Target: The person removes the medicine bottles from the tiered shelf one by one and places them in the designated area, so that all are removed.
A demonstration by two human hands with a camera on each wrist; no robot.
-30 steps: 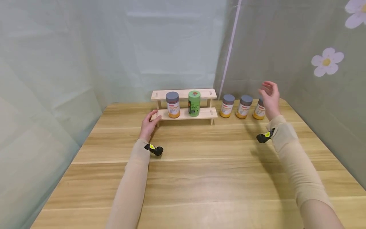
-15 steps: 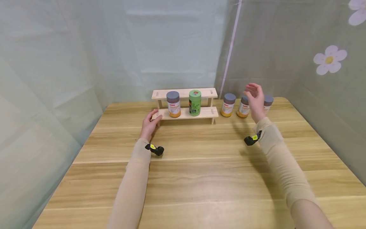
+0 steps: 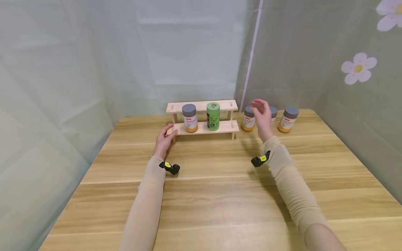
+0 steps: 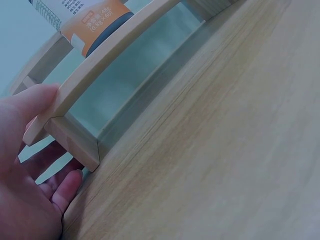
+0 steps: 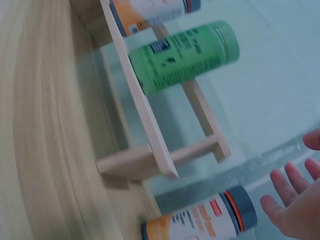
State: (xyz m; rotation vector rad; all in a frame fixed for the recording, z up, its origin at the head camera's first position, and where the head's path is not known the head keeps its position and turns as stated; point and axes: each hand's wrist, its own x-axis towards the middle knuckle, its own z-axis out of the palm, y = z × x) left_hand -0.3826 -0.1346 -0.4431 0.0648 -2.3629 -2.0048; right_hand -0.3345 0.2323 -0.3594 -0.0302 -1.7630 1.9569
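Note:
A two-tier wooden rack (image 3: 220, 127) stands at the table's back, its lower tier bearing a grey-lidded bottle (image 3: 190, 118) and a green bottle (image 3: 213, 116). My left hand (image 3: 164, 141) grips the lower tier's left end; in the left wrist view the thumb rests against the board (image 4: 95, 62) and the fingers curl round below. My right hand (image 3: 264, 120), empty with loosely bent fingers, hovers beside the lid of a bottle (image 3: 248, 122) right of the rack, partly covering a second bottle (image 3: 273, 112). In the right wrist view a gap shows between the fingers and the lid (image 5: 241, 207).
A third grey-lidded bottle (image 3: 288, 120) stands to the right of my right hand on the wooden table (image 3: 216, 195). Pale cloth (image 3: 194, 48) hangs behind the rack, and a grey cloth with flowers (image 3: 359, 104) hangs along the right side.
My right hand has moved left, from the rightmost bottle past the middle one to the one nearest the rack. My left hand has stayed on the rack.

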